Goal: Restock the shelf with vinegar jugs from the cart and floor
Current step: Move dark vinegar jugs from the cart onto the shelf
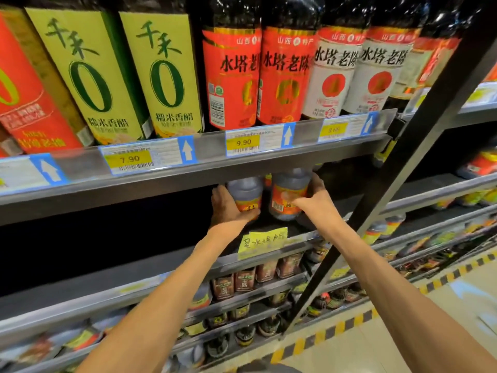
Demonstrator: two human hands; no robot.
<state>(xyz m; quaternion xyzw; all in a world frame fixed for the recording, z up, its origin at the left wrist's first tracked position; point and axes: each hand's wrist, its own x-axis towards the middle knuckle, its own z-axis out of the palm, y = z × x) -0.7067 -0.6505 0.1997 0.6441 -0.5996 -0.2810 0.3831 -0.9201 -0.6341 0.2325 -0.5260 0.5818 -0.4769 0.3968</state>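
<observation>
Two dark vinegar jugs stand in the dim middle shelf bay, their tops hidden by the shelf edge above. My left hand (pixel 228 205) cups the left jug (pixel 246 193) from its left side and underneath. My right hand (pixel 316 199) grips the right jug (pixel 289 196), which has an orange label and a barcode. A further jug shows dimly between and behind them. The middle shelf (pixel 161 265) is dark and bare to the left of the jugs.
The upper shelf (pixel 204 168) holds green-labelled, orange-labelled and white-labelled vinegar bottles above price tags 7.90 and 9.90. A yellow handwritten note (pixel 265 240) hangs on the middle shelf's edge. A black diagonal post (pixel 398 168) crosses on the right. Lower shelves hold small bottles. Yellow-black floor tape (pixel 349 324) runs along the base.
</observation>
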